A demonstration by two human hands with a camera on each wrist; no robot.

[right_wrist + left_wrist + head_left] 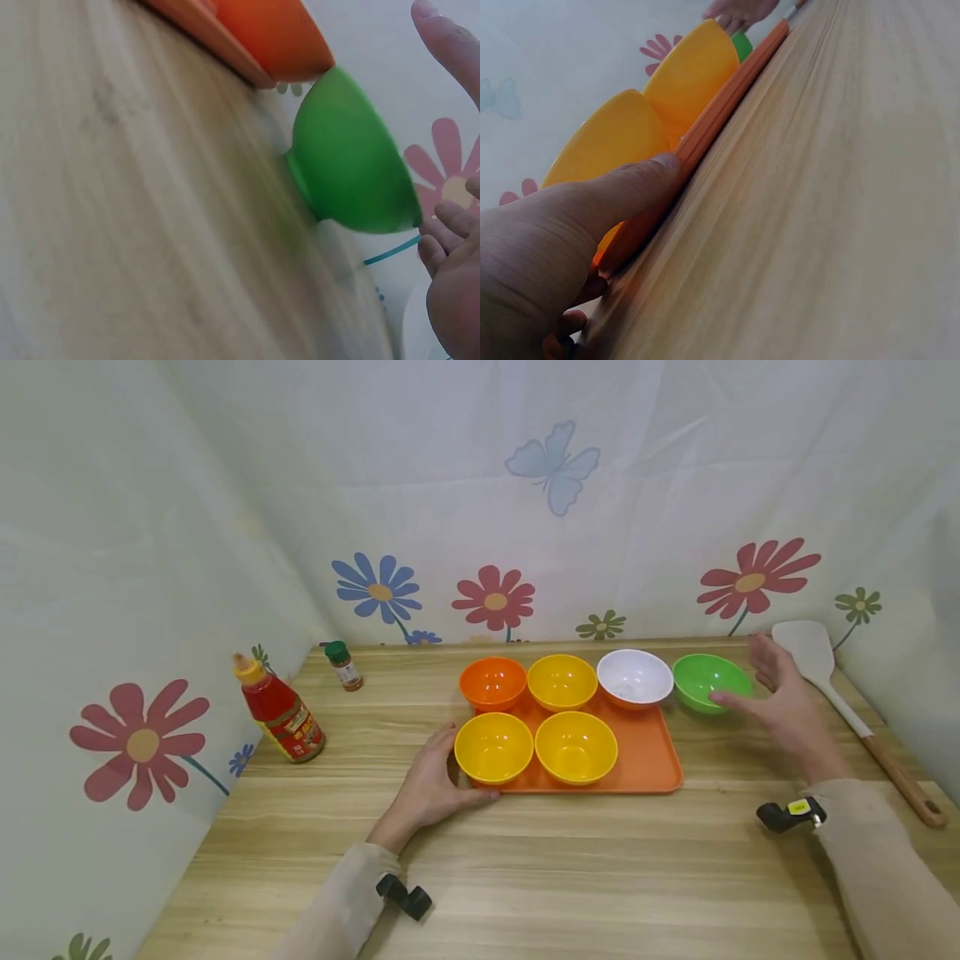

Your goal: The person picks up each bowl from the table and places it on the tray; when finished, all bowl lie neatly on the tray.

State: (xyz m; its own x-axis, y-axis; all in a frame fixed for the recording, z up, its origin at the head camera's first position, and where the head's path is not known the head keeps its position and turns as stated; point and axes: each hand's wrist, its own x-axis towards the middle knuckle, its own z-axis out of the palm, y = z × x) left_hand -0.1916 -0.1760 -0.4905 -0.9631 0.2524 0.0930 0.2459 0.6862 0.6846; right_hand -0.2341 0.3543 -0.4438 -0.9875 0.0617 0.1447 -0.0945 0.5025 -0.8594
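Observation:
An orange tray (pixel 651 752) lies on the wooden table, and my left hand (pixel 429 789) grips its front-left corner, thumb along the front edge. On the tray stand two yellow bowls (pixel 495 750) in front, with an orange bowl (pixel 492 683), another yellow bowl (pixel 562 681) and a white-lined bowl (pixel 635 675) behind them. A green bowl (pixel 705 675) is on the table just right of the tray. Beside it is my right hand (pixel 787 718), thumb and fingers spread, the thumb overlapping the bowl's rim in the head view. In the right wrist view the fingertips are right at the green bowl's rim (pixel 405 187).
A red sauce bottle (pixel 288 714) and a small green-capped spice jar (pixel 344 667) stand on the left. Along the right edge lies a white spatula (pixel 843 703) with a wooden handle. Flower-printed cloth (pixel 450 460) closes off the back and sides.

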